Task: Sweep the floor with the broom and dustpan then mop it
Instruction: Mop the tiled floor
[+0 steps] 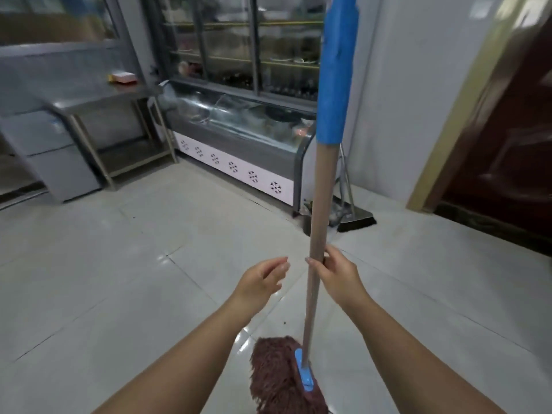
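Observation:
A mop stands almost upright in front of me, its tan handle (321, 186) topped by a blue grip sleeve. Its brown fringed mop head (274, 375) with a blue clamp lies on the white tiled floor (119, 279) near the bottom of the view. My right hand (336, 274) grips the handle at mid-height. My left hand (263, 279) hovers just left of the handle with loosely curved fingers, holding nothing. The broom (357, 221) and dustpan (337, 212) lean in the corner against the white wall behind the handle.
A glass display freezer (239, 135) runs along the back wall under a glass cabinet. A steel table (98, 97) and a small grey fridge (56, 156) stand at the left. A dark wooden door (507, 130) is at the right. A few dark specks lie on the tiles.

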### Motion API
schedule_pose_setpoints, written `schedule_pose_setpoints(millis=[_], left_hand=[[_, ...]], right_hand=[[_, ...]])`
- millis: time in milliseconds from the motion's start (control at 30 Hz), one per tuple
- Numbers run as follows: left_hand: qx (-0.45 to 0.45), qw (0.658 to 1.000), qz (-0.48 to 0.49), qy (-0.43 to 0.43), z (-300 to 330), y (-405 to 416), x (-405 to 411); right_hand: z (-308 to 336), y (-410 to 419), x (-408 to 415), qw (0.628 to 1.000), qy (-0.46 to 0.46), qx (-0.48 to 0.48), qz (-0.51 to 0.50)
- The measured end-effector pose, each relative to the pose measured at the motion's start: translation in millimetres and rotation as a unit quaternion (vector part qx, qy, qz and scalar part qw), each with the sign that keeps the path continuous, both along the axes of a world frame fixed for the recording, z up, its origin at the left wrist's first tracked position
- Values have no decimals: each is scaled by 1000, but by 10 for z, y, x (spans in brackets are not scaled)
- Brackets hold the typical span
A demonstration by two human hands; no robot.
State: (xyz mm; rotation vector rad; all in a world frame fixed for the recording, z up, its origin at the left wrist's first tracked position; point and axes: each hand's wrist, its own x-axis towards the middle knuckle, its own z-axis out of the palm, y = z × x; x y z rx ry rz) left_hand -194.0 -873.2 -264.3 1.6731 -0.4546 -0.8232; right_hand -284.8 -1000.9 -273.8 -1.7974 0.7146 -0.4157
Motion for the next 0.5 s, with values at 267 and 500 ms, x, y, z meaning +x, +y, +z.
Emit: schedule_pose_setpoints(millis=[267,500], left_hand=[[-74,992,-88,-46,74,-1078,210],[-188,980,-61,-2,769,-2005,355]], right_hand=[[1056,-740,503,991,-113,-68,23],[1890,-1483,581,974,-207,-73,-54]])
